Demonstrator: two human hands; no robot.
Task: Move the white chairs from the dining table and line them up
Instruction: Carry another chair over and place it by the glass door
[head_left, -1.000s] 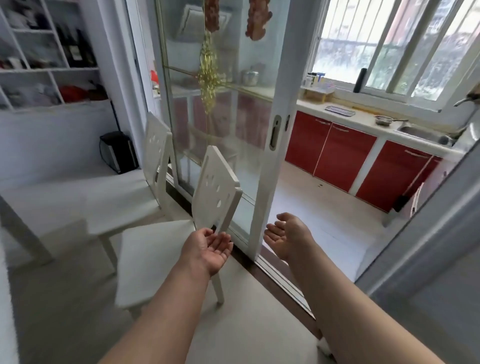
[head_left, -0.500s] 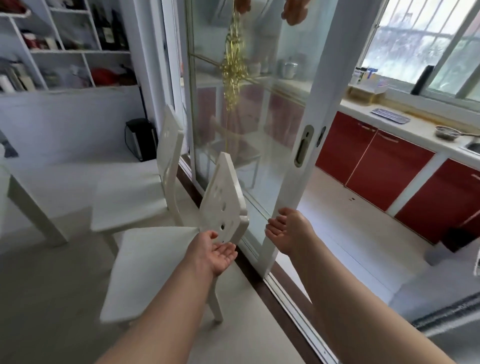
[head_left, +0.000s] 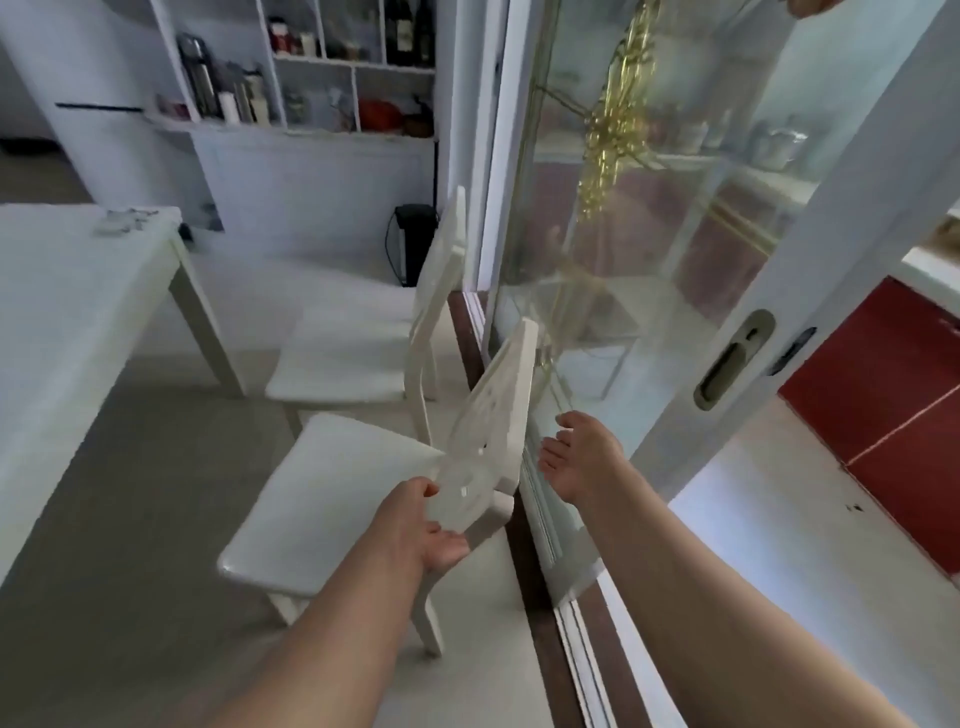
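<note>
Dining room, left hand (head_left: 428, 525) touching nearer chair (head_left: 332, 499)

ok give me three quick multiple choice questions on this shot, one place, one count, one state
1. The near chair stands:
A) under the table
B) beside the sliding glass door
C) in the kitchen

2. White chairs in view:
A) one
B) two
C) four

3. The right hand is:
A) open, holding nothing
B) gripping a chair leg
C) on the door handle

1 B: its backrest is close to the door's track.
2 B: the near chair, and the far chair behind it.
3 A: it is apart from the backrest, with nothing in it.
</note>
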